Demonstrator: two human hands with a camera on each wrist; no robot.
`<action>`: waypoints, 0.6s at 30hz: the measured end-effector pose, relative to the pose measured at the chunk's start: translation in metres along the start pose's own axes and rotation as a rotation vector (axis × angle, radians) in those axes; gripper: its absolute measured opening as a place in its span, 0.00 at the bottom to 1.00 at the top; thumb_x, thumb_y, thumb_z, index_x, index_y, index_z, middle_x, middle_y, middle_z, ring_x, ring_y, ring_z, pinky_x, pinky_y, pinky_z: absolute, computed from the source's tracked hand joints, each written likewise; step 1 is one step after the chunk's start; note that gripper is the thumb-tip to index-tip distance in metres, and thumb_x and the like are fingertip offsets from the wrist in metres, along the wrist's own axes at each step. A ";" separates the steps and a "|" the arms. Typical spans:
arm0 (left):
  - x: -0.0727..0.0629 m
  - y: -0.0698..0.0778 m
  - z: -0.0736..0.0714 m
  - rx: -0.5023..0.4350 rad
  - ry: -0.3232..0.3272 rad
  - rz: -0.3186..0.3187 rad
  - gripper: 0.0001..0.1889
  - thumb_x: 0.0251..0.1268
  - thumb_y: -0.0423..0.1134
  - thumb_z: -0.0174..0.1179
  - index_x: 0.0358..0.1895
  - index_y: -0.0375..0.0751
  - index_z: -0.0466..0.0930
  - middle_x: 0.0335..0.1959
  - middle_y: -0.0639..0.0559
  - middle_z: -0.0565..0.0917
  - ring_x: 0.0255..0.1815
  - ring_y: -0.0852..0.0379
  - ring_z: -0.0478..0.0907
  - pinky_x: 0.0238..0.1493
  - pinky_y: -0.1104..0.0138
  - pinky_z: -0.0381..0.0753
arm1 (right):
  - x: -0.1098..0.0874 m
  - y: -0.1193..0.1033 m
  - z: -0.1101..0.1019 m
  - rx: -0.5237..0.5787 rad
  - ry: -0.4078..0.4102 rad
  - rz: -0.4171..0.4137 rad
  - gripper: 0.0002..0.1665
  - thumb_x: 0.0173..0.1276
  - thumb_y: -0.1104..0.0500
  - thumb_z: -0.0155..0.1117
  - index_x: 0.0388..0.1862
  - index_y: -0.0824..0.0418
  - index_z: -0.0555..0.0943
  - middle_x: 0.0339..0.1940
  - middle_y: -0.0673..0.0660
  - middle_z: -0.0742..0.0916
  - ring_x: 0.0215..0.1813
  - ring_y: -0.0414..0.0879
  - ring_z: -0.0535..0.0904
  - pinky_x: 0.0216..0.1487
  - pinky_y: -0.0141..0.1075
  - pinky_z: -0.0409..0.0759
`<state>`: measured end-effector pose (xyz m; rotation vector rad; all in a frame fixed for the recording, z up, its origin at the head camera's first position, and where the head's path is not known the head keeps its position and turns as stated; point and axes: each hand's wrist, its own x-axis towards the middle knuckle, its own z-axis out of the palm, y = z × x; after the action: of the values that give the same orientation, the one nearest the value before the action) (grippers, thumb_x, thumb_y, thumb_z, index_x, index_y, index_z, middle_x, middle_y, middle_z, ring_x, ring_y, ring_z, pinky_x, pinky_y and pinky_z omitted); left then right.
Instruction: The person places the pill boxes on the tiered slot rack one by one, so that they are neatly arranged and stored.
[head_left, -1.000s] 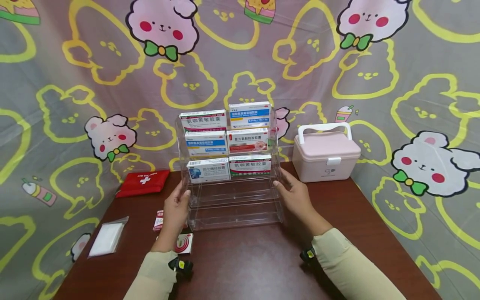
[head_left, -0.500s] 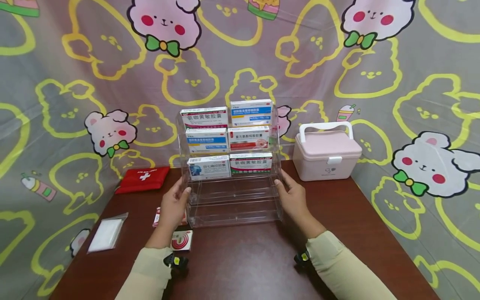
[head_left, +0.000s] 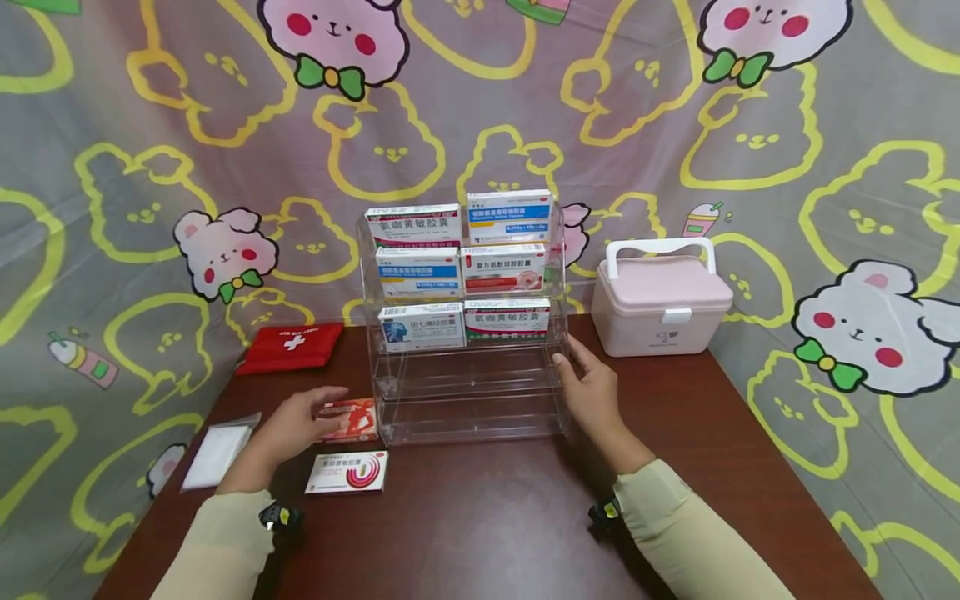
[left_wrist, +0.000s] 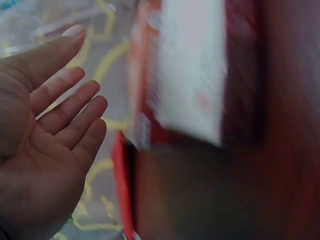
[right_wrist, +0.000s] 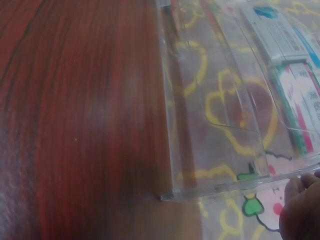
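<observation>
A clear acrylic tiered display rack (head_left: 472,429) stands mid-table, with several medicine boxes filling its upper three tiers in pairs. My right hand (head_left: 594,398) holds the rack's right side, thumb toward the front edge and fingers further back. On the left, my left hand (head_left: 287,425) hovers over an orange-red medicine box (head_left: 358,422), partly covering it. In the left wrist view the palm (left_wrist: 47,145) is bare, fingers spread loosely, with blurred boxes beside it. A white medicine box with red rings (head_left: 347,472) lies in front of the orange-red one. The rack's two lower tiers hold nothing.
A red first aid pouch (head_left: 292,347) lies at the back left. White sheets in a plastic bag (head_left: 217,454) are at the left edge. A pink lidded case with a white handle (head_left: 660,308) stands at the back right, before a patterned curtain.
My left hand has let go of the rack's left side and moved left and down to the orange-red box. The right hand stays on the rack. The view has tilted slightly.
</observation>
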<state>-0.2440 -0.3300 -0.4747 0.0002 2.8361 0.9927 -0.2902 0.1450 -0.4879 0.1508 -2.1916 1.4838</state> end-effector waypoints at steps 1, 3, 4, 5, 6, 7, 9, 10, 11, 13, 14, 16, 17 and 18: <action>0.000 -0.006 -0.001 0.025 -0.007 -0.014 0.37 0.73 0.47 0.72 0.81 0.40 0.72 0.77 0.30 0.75 0.75 0.27 0.73 0.70 0.35 0.80 | 0.000 0.000 0.000 -0.002 0.001 -0.001 0.27 0.78 0.59 0.72 0.74 0.60 0.83 0.66 0.63 0.89 0.69 0.53 0.85 0.68 0.43 0.83; 0.001 -0.016 -0.002 0.059 -0.012 -0.041 0.39 0.71 0.46 0.74 0.81 0.39 0.72 0.77 0.28 0.74 0.75 0.26 0.72 0.70 0.32 0.78 | 0.001 -0.001 -0.001 -0.003 0.003 -0.003 0.27 0.78 0.59 0.72 0.74 0.61 0.83 0.66 0.63 0.89 0.68 0.53 0.86 0.68 0.50 0.83; 0.002 -0.021 -0.001 0.073 -0.010 -0.051 0.40 0.69 0.46 0.76 0.81 0.39 0.72 0.78 0.27 0.73 0.76 0.25 0.70 0.71 0.31 0.76 | 0.000 -0.001 -0.002 -0.003 0.003 -0.002 0.27 0.78 0.59 0.72 0.74 0.61 0.83 0.66 0.63 0.89 0.68 0.53 0.86 0.68 0.52 0.83; 0.002 -0.026 0.000 0.084 -0.004 -0.059 0.41 0.68 0.46 0.77 0.81 0.38 0.71 0.78 0.27 0.72 0.77 0.24 0.69 0.72 0.29 0.73 | 0.000 0.000 -0.002 -0.004 0.003 -0.001 0.27 0.78 0.59 0.72 0.74 0.61 0.83 0.66 0.63 0.89 0.68 0.54 0.86 0.68 0.52 0.83; 0.004 -0.029 0.001 0.092 0.002 -0.064 0.42 0.67 0.46 0.78 0.81 0.37 0.71 0.78 0.26 0.72 0.78 0.23 0.67 0.73 0.28 0.71 | -0.001 0.000 -0.002 -0.007 0.005 -0.002 0.27 0.78 0.59 0.72 0.74 0.61 0.83 0.66 0.63 0.89 0.68 0.54 0.86 0.69 0.52 0.83; 0.005 -0.031 0.002 0.097 0.009 -0.072 0.43 0.66 0.46 0.78 0.81 0.37 0.71 0.79 0.26 0.71 0.79 0.23 0.66 0.74 0.27 0.70 | -0.001 0.000 -0.002 -0.010 0.007 -0.003 0.27 0.78 0.59 0.73 0.74 0.61 0.83 0.65 0.63 0.89 0.68 0.54 0.86 0.69 0.52 0.83; 0.007 -0.034 0.003 0.108 0.012 -0.073 0.45 0.65 0.47 0.79 0.81 0.36 0.69 0.79 0.25 0.70 0.79 0.23 0.65 0.74 0.27 0.68 | -0.001 0.000 -0.002 -0.008 0.010 -0.003 0.27 0.78 0.58 0.73 0.73 0.60 0.83 0.65 0.63 0.89 0.68 0.54 0.86 0.69 0.52 0.84; 0.008 -0.035 0.003 0.112 0.009 -0.070 0.45 0.65 0.47 0.79 0.82 0.36 0.69 0.79 0.25 0.70 0.79 0.22 0.65 0.74 0.27 0.69 | -0.001 0.000 -0.002 -0.006 0.012 -0.002 0.27 0.78 0.58 0.73 0.73 0.60 0.84 0.65 0.63 0.89 0.67 0.54 0.86 0.68 0.52 0.84; 0.008 -0.036 0.003 0.113 0.002 -0.071 0.46 0.65 0.47 0.79 0.82 0.36 0.68 0.79 0.24 0.70 0.79 0.22 0.65 0.74 0.27 0.69 | -0.001 0.000 -0.001 -0.006 0.012 -0.001 0.27 0.78 0.58 0.73 0.73 0.60 0.84 0.65 0.63 0.89 0.67 0.54 0.86 0.68 0.52 0.84; 0.009 -0.038 0.002 0.115 -0.022 -0.075 0.47 0.65 0.48 0.79 0.83 0.36 0.67 0.79 0.23 0.70 0.78 0.22 0.66 0.73 0.27 0.70 | -0.001 0.001 -0.001 -0.005 0.012 -0.001 0.27 0.78 0.58 0.73 0.73 0.59 0.84 0.65 0.63 0.89 0.67 0.54 0.86 0.68 0.52 0.84; 0.010 -0.039 0.001 0.112 -0.034 -0.075 0.47 0.65 0.49 0.79 0.83 0.35 0.66 0.78 0.23 0.70 0.77 0.22 0.66 0.73 0.27 0.71 | -0.001 0.001 -0.001 -0.004 0.012 -0.001 0.27 0.78 0.59 0.73 0.73 0.60 0.84 0.65 0.63 0.89 0.67 0.54 0.86 0.68 0.52 0.84; 0.012 -0.041 0.001 0.110 -0.053 -0.078 0.49 0.65 0.50 0.79 0.84 0.35 0.65 0.79 0.23 0.69 0.77 0.22 0.66 0.73 0.27 0.71 | -0.001 0.001 -0.001 -0.007 0.015 -0.007 0.27 0.77 0.59 0.73 0.73 0.60 0.84 0.64 0.63 0.89 0.67 0.54 0.86 0.69 0.52 0.84; 0.013 -0.042 0.001 0.108 -0.061 -0.080 0.50 0.65 0.50 0.79 0.84 0.35 0.64 0.79 0.23 0.68 0.78 0.22 0.65 0.73 0.27 0.71 | -0.001 0.001 -0.001 -0.009 0.017 -0.010 0.27 0.78 0.59 0.73 0.73 0.60 0.84 0.64 0.63 0.90 0.67 0.54 0.86 0.69 0.52 0.84; 0.014 -0.043 0.001 0.110 -0.067 -0.080 0.50 0.65 0.51 0.79 0.85 0.35 0.63 0.80 0.23 0.68 0.78 0.22 0.65 0.74 0.27 0.70 | -0.001 0.001 -0.001 -0.011 0.020 -0.013 0.27 0.77 0.59 0.73 0.73 0.60 0.84 0.64 0.63 0.90 0.67 0.55 0.86 0.69 0.52 0.84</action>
<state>-0.2558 -0.3625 -0.5034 -0.0672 2.8014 0.8048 -0.2895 0.1460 -0.4889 0.1465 -2.1785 1.4599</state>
